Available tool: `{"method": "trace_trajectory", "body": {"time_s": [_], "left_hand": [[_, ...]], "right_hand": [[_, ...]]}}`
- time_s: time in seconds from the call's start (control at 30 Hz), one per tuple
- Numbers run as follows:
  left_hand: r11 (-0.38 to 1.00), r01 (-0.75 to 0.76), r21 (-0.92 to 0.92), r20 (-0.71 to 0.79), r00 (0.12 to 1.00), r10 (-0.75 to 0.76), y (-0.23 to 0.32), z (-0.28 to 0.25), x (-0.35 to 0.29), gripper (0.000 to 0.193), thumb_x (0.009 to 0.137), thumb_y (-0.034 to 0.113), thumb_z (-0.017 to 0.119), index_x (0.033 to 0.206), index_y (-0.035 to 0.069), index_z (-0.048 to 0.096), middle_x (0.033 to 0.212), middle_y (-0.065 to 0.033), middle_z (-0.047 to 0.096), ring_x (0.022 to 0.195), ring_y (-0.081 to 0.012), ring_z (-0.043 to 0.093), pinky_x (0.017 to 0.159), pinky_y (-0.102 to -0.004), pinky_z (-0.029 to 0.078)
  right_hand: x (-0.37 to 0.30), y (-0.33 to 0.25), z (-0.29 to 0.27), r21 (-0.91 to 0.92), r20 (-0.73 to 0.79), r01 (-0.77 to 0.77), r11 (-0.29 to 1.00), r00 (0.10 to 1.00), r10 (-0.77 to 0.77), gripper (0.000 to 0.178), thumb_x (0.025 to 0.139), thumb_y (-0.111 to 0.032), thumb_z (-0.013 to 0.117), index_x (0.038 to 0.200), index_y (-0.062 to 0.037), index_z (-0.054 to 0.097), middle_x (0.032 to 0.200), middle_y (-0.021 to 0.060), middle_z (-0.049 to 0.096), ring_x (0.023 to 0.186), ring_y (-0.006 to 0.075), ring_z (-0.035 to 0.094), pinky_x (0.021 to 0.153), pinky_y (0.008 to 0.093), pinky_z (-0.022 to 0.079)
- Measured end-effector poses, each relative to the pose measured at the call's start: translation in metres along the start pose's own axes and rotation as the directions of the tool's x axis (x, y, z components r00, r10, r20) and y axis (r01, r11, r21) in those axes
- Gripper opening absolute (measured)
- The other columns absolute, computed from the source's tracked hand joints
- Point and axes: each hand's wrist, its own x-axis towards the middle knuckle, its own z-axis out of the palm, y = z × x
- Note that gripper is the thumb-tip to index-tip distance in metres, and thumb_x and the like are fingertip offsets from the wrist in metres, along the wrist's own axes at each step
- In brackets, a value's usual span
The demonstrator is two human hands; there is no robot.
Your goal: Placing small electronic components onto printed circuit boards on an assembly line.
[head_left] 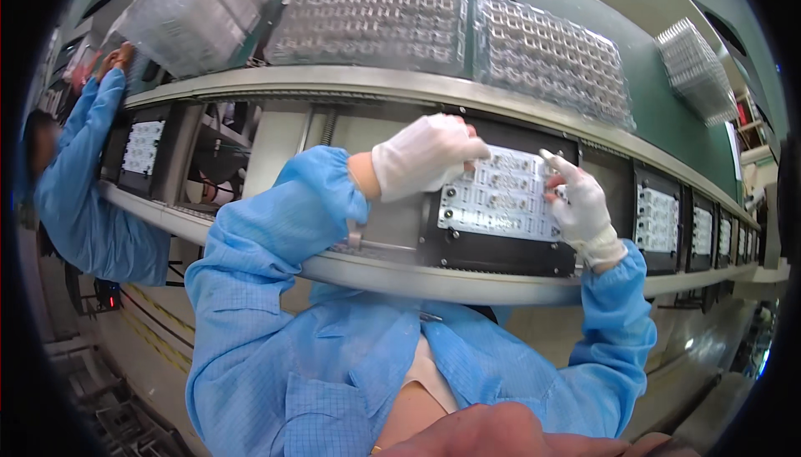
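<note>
A silver-white panel [497, 217] with rows of small parts lies in a black tray-like carrier [509, 257] on the conveyor in front of me. Over its far left corner is my left hand [425, 157], in a white glove with bare fingertips. Its fingers are curled together; whatever they may pinch is too small to make out. At the panel's right edge my right hand [581, 207], gloved the same way, has its index finger stretched out and the others partly bent, apart from one another. I see nothing held in it.
Clear plastic trays [371, 23] of small metal parts lie beyond the rail [350, 82], beside tall tray stacks [196, 19] at left and a smaller stack [697, 69] at right. More carriers with panels [657, 219] line the conveyor. A co-worker's blue sleeve [79, 157] is at far left.
</note>
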Motion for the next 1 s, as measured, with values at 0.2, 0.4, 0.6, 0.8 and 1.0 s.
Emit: {"method": "trace_trajectory", "body": {"time_s": [0.2,0.4,0.6,0.8,1.0], "left_hand": [[0.873,0.387,0.298,-0.290,0.908,-0.304,-0.117,-0.043,0.023,0.036,0.082,-0.003,0.065,0.116,0.012,0.068,0.092,-0.0143,0.071,0.090,-0.0302,0.069,0.081,-0.0385,0.059],[0.792,0.497,0.355,-0.123,0.865,-0.487,-0.208,-0.056,0.020,0.032,0.092,0.005,0.052,0.118,0.012,0.069,0.109,-0.0205,0.070,0.106,-0.0371,0.066,0.093,-0.0434,0.053],[0.819,0.459,0.345,-0.030,0.877,-0.479,-0.214,-0.060,0.041,0.027,0.088,0.006,0.065,0.112,0.012,0.072,0.091,-0.0144,0.073,0.087,-0.0323,0.070,0.084,-0.0413,0.056],[0.841,0.408,0.355,-0.158,0.913,-0.376,-0.158,-0.079,0.034,0.031,0.087,-0.001,0.065,0.114,0.012,0.071,0.087,-0.0108,0.072,0.082,-0.0246,0.070,0.081,-0.0345,0.059],[0.956,0.258,0.139,-0.156,0.959,-0.236,-0.038,-0.070,-0.005,0.037,0.082,-0.002,0.071,0.118,0.007,0.068,0.082,-0.0086,0.071,0.081,-0.0230,0.070,0.078,-0.0337,0.057]], "right_hand": [[-0.028,0.052,0.011,-0.361,-0.340,-0.497,0.789,0.858,0.385,0.056,0.089,-0.008,0.065,0.144,-0.0121,0.053,0.078,0.0145,0.069,0.068,0.0341,0.066,0.064,0.0464,0.052],[-0.012,0.029,0.027,-0.052,-0.262,-0.369,0.928,0.902,0.344,0.058,0.089,-0.001,0.052,0.145,-0.0135,0.051,0.105,0.0256,0.071,0.077,0.0359,0.072,0.071,0.0417,0.057],[0.030,0.048,0.032,-0.201,-0.168,-0.154,0.967,0.978,0.121,0.045,0.089,0.000,0.051,0.133,-0.0049,0.058,0.094,0.0206,0.072,0.083,0.0328,0.071,0.076,0.0400,0.057],[0.083,0.123,-0.012,-0.425,-0.434,-0.346,0.836,0.889,0.147,0.043,0.080,-0.003,0.058,0.122,-0.0088,0.065,0.083,0.0071,0.071,0.079,0.0270,0.067,0.077,0.0417,0.054],[0.089,0.149,-0.031,-0.473,-0.161,-0.368,0.800,0.930,0.332,0.037,0.085,-0.011,0.062,0.122,-0.0141,0.067,0.091,0.0116,0.073,0.087,0.0302,0.069,0.088,0.0422,0.054]]}}
